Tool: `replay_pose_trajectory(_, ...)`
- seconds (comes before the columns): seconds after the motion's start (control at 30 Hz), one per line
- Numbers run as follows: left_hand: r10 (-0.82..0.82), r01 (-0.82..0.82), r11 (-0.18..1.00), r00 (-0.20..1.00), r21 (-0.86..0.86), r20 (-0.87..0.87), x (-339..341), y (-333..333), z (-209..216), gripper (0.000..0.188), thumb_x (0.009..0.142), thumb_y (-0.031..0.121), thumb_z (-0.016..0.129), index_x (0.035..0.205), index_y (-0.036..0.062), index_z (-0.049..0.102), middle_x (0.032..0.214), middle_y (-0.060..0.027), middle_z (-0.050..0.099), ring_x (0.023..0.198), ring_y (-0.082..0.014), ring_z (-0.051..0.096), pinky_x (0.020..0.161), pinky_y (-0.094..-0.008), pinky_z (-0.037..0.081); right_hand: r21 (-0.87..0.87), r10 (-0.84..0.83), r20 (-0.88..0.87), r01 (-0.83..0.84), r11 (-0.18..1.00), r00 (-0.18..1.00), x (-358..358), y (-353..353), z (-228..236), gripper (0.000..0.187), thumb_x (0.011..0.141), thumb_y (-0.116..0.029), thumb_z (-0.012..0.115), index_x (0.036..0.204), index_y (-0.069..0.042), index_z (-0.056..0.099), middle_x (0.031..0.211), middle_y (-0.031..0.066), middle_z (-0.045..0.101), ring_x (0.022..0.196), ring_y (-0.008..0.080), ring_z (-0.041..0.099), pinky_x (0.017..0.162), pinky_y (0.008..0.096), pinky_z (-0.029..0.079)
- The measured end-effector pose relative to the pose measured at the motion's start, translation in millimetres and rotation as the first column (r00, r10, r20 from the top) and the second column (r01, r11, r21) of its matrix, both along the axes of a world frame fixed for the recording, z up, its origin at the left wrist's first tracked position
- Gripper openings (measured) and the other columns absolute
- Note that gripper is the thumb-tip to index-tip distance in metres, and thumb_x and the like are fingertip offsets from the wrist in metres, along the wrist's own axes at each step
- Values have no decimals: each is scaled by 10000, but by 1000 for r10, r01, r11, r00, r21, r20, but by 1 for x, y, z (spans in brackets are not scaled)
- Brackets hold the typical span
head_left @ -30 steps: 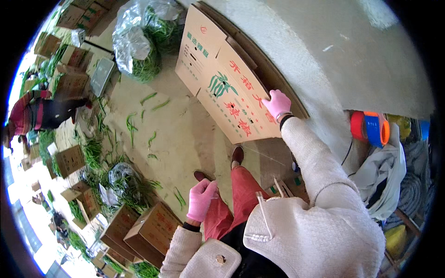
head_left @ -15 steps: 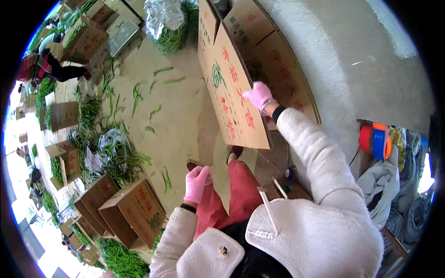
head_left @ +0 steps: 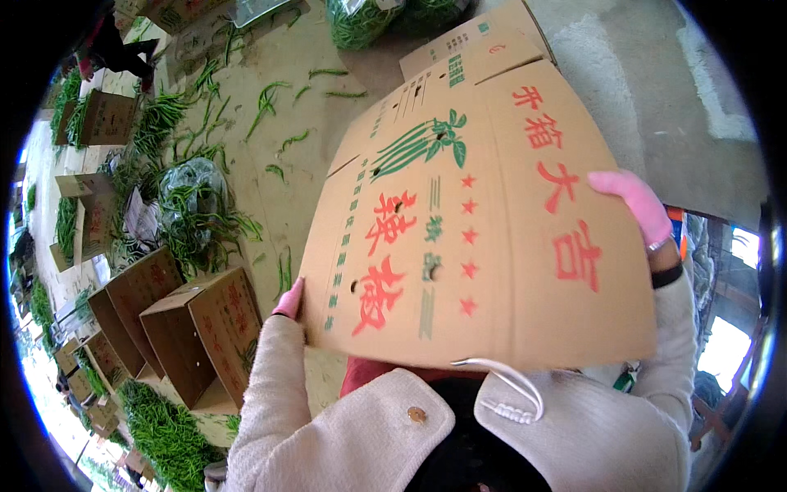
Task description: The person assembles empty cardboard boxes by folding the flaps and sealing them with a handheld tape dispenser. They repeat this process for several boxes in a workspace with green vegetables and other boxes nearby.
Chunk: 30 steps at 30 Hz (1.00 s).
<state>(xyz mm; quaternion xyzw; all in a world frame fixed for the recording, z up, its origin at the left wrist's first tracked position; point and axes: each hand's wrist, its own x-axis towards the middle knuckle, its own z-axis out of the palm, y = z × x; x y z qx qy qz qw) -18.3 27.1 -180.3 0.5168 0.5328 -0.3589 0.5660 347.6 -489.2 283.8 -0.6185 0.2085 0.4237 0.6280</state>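
A large flattened brown cardboard box with red and green print spans the space before my chest. My right hand, in a pink glove, grips its right edge, thumb laid over the printed face and the other fingers hidden behind. At the lower left edge my left hand, gloved in pink too, holds the cardboard from the side; most of it is hidden behind the sheet. Flaps stick out at the far end of the box.
Loose long green peppers are scattered over the floor at the left. Two open cardboard boxes stand at the lower left, beside a heap of green peppers. A clear bag of peppers lies beyond. A person is at the far left.
The flattened box has come off the stack side and swung in front of me, its printed face up. My left hand, a closed fist over my leg before, now holds its left edge.
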Motion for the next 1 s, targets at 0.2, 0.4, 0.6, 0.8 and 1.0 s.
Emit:
replay_pose_trajectory(0.2, 110, -126, 988, 979, 90, 170, 20, 11, 85, 471, 879, 436, 757, 1101, 21, 734, 1082, -73, 720, 960, -186, 643, 907, -337, 477, -111, -86, 110, 98, 989, 990, -55, -49, -1, 438, 956, -194, 582, 1320, 50, 567, 1193, 156, 691, 1026, 236, 696, 900, 363, 560)
replay_pose_trajectory(0.4, -27, -158, 875, 927, 457, 373, 67, 84, 263, 237, 873, 229, 753, 893, -5, 721, 866, -24, 690, 730, -120, 607, 677, -282, 487, 30, -60, -7, 61, 998, 998, -95, -95, -128, 447, 937, -219, 643, 1312, 21, 598, 1199, 97, 691, 1036, 193, 680, 937, 367, 537)
replay_pose_trajectory(0.6, -362, -124, 662, 811, 739, 460, 98, 63, 371, 105, 900, 123, 703, 896, 25, 666, 854, 10, 636, 779, -86, 547, 700, -268, 456, -333, 569, 17, -532, 779, 822, -155, -75, -419, 479, 785, -253, 778, 1168, 15, 672, 1088, 161, 709, 966, 246, 663, 845, 380, 522)
replay_pose_trajectory(0.8, -590, 209, 452, 799, 867, 115, 117, -137, 237, 336, 819, 256, 767, 1072, 64, 660, 894, -172, 698, 795, -262, 686, 737, -400, 556, -46, 402, 140, -400, 916, 905, -142, 130, -441, 733, 912, -484, 651, 1382, 61, 512, 1369, 237, 592, 1275, 333, 565, 1067, 371, 437)
replay_pose_trajectory(1.0, -648, 267, 569, 728, 778, 224, 95, -267, 127, 402, 799, 419, 750, 903, 105, 523, 725, -121, 658, 666, -371, 667, 615, -460, 526, 66, 140, 401, -180, 981, 906, -117, 200, -416, 712, 979, -540, 575, 1392, 35, 499, 1395, 208, 565, 1312, 279, 524, 1103, 346, 392)
